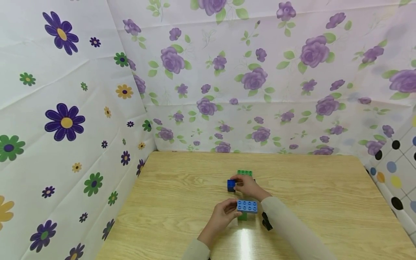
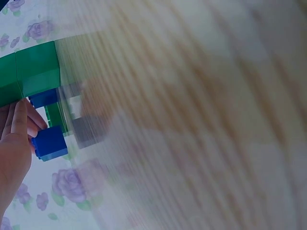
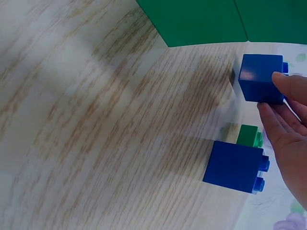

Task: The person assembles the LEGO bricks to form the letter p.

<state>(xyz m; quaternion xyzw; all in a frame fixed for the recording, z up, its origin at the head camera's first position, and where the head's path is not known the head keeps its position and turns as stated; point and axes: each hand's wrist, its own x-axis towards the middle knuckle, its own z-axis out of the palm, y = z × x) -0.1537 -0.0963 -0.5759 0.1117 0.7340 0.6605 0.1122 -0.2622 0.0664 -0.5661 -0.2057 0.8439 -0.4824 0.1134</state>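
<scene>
My left hand (image 1: pixel 220 218) grips the left end of a stack of toy building bricks, thumb in front and fingers behind. On top of the stack is a light-blue studded brick (image 1: pixel 247 206), with green bricks (image 2: pixel 39 72) below it. Just beyond, my right hand (image 1: pixel 248 186) pinches a small dark-blue brick (image 3: pixel 261 79) between thumb and fingers, close over the table. A second dark-blue brick (image 3: pixel 234 165) stands studs up beside the right hand, mostly hidden by it in the head view. Behind that hand is a green brick (image 1: pixel 245 172).
The wood-grain table (image 1: pixel 182 180) reflects the bricks and a bright light. A floral cloth (image 1: pixel 208 108) hangs along its back edge, a daisy-patterned one (image 1: pixel 81 151) at the left, and a dotted one (image 1: pixel 394 166) at the right.
</scene>
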